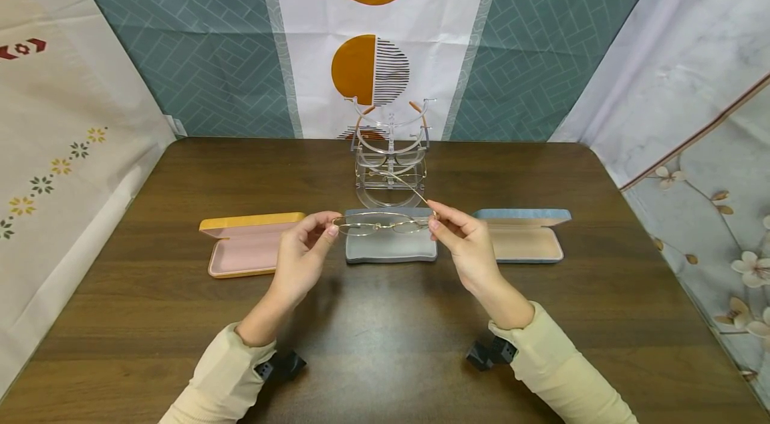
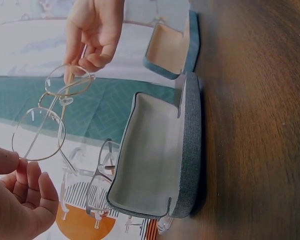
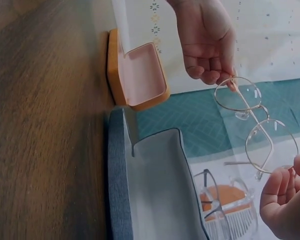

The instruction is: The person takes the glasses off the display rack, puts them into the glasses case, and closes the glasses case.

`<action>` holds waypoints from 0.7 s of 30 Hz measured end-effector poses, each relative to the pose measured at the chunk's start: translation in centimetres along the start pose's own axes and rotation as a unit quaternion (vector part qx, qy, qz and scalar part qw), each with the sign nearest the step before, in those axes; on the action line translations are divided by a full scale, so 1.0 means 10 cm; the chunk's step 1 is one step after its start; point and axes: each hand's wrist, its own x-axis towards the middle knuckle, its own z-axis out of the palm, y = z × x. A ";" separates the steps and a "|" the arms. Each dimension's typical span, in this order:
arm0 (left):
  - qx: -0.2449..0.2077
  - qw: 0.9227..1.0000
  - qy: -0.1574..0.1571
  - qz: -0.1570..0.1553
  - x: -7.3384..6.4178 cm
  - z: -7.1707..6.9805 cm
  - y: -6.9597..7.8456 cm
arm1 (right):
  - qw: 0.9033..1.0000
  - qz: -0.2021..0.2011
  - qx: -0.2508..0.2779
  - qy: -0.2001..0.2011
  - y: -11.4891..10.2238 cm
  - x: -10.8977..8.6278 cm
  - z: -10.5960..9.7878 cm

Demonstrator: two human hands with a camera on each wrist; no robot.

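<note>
Gold wire-rimmed glasses (image 1: 377,226) stretch lengthwise left to right from my left hand (image 1: 303,255), pinching one end, to my right hand (image 1: 470,245), pinching the other, neither nearer, as I hold them above the counter (image 1: 373,350) near the open grey case (image 1: 391,250).

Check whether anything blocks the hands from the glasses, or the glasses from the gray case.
Nothing visible does: the left hand and right hand pinch the glasses; the stand is behind the gray case.

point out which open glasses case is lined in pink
The yellow case on the person's left; the middle case is lined in grey, the blue case at right in beige.
</note>
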 end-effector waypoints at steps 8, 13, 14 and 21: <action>-0.008 1.000 -0.003 -0.006 0.00 -0.01 0.01 | 0.999 -0.024 -0.037 -0.010 -0.02 -0.01 0.00; -0.016 1.000 -0.006 -0.011 0.01 0.00 0.00 | 0.998 -0.026 -0.062 -0.010 -0.02 -0.01 -0.01; -0.018 1.000 -0.006 -0.011 0.00 0.00 0.00 | 0.997 -0.025 -0.066 -0.010 -0.03 -0.01 -0.01; -0.027 1.000 -0.009 -0.011 0.00 0.00 0.00 | 0.997 -0.021 -0.068 -0.022 -0.05 -0.01 -0.01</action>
